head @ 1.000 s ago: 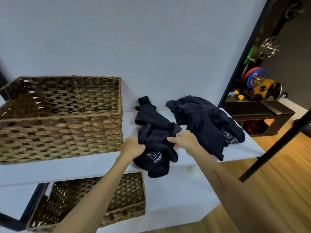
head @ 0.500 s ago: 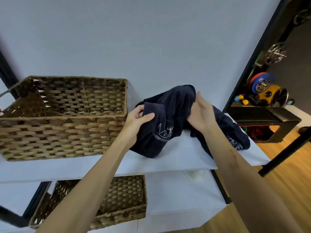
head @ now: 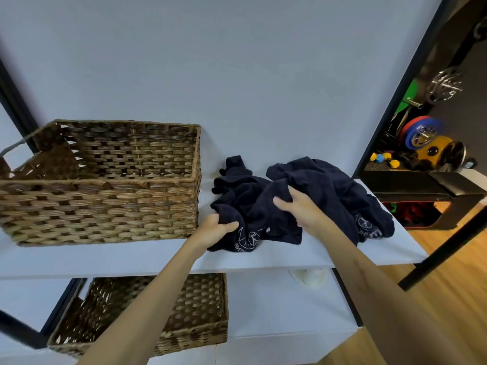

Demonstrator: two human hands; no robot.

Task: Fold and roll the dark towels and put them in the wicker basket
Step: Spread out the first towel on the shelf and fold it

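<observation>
While both hands are on the crumpled cloth at the middle of the frame, nothing is folded or rolled yet, so I judge the task to be at its very beginning. The left hand has its grip closed on the lower left edge of the near dark towel, with the thumb lying over the fabric. The right hand pinches a fold of the same towel at its upper right part. A second dark towel lies bunched just to the right, touching the first one, on the white shelf. The wicker basket stands at the left of the frame, just beside the towels, and I can see no towel inside it. What remains is everything: spreading, folding, rolling each towel, then placing them in the basket.
</observation>
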